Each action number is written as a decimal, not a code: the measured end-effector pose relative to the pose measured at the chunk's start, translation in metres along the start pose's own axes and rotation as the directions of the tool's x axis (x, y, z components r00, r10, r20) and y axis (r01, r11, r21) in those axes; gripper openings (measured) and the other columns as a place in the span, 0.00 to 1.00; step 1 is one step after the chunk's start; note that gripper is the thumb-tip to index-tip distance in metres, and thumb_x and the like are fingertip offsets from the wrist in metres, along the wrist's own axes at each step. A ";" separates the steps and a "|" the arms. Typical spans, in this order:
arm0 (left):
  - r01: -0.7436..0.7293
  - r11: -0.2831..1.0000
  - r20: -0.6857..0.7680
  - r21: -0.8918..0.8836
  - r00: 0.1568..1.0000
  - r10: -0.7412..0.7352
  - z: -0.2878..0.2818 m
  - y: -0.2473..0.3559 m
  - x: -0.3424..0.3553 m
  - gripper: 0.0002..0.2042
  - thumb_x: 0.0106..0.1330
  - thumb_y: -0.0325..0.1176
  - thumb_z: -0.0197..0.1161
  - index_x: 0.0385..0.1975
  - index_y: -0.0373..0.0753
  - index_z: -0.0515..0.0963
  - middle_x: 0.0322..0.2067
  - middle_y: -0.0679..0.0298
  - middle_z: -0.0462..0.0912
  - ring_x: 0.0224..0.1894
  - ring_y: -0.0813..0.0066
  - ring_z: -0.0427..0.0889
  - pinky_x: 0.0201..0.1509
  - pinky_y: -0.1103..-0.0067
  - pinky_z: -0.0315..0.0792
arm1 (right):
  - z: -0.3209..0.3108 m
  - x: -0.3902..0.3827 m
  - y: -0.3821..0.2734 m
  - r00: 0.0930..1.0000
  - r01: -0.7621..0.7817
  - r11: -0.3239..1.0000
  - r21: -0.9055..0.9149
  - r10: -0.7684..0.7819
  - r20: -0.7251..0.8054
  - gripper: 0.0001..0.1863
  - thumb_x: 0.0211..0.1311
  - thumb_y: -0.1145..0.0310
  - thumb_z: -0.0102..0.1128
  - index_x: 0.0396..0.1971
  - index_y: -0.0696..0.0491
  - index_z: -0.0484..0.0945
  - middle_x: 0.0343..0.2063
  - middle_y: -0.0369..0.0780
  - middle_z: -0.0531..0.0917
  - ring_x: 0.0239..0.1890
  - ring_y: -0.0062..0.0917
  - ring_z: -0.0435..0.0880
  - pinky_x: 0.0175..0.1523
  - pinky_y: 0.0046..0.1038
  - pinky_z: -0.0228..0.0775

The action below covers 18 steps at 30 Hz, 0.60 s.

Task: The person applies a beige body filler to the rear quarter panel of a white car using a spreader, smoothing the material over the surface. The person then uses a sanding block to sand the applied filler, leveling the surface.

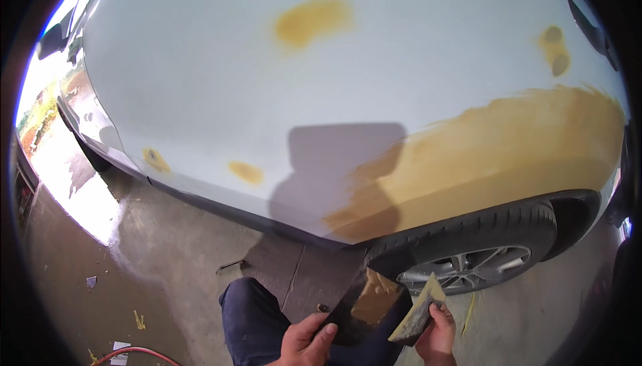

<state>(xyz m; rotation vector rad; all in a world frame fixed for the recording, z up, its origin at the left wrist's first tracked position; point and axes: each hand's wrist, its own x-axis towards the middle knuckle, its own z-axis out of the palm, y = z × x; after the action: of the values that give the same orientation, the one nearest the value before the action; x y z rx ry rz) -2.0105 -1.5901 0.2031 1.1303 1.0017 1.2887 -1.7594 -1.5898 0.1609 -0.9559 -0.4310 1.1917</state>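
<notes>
My left hand grips the edge of a dark mixing board, thumb on top. A mound of tan body filler lies on the board's far part. In my right hand, pinched between thumb and fingers, is a flat yellowish spreader smeared with grey. Its edge is close beside the board; I cannot tell whether they touch. Beyond both hands stands a white car panel with a broad tan filled area above the wheel arch. Smaller tan patches dot the panel.
A tyre and wheel sit just beyond my hands. My bent knee is at lower left. On the concrete floor lie a thin dark tool, yellow scraps and a red hose.
</notes>
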 end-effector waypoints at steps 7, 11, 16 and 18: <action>0.063 0.978 -0.073 -0.197 0.994 -0.078 -0.033 0.004 -0.007 0.08 0.74 0.29 0.52 0.42 0.32 0.75 0.28 0.67 0.78 0.20 0.85 0.73 0.22 0.87 0.67 | 0.075 -0.033 -0.013 0.965 0.225 0.974 -0.021 -0.220 0.144 0.13 0.68 0.73 0.49 0.51 0.57 0.74 0.48 0.39 0.82 0.49 0.26 0.81 0.59 0.32 0.70; -0.195 0.981 -0.097 0.000 0.976 0.194 -0.031 0.000 -0.005 0.08 0.73 0.30 0.54 0.45 0.33 0.76 0.26 0.67 0.78 0.19 0.84 0.72 0.23 0.85 0.67 | 0.106 -0.049 0.000 0.968 0.158 0.978 0.136 -0.180 0.173 0.17 0.71 0.71 0.48 0.58 0.57 0.69 0.52 0.40 0.79 0.54 0.29 0.79 0.61 0.35 0.69; -0.596 0.759 0.122 0.262 0.801 0.586 -0.031 -0.011 -0.007 0.11 0.70 0.21 0.50 0.50 0.29 0.73 0.24 0.59 0.76 0.20 0.69 0.72 0.24 0.77 0.67 | 0.124 -0.053 0.021 0.954 0.176 0.965 0.192 -0.215 0.209 0.20 0.71 0.74 0.49 0.61 0.60 0.66 0.55 0.42 0.77 0.58 0.29 0.75 0.65 0.32 0.63; -0.659 0.687 0.261 0.304 0.752 0.605 -0.039 -0.011 -0.008 0.12 0.66 0.20 0.55 0.49 0.28 0.74 0.24 0.52 0.76 0.22 0.55 0.74 0.26 0.68 0.68 | 0.120 -0.050 0.013 0.914 0.287 0.955 0.076 -0.297 0.276 0.21 0.70 0.74 0.48 0.62 0.59 0.64 0.57 0.44 0.76 0.59 0.32 0.75 0.66 0.35 0.63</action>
<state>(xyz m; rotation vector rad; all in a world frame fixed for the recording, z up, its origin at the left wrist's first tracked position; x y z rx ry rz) -2.0475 -1.5952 0.1847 1.9759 0.7860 1.5561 -1.8725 -1.5873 0.2266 -0.6623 -0.7556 1.0593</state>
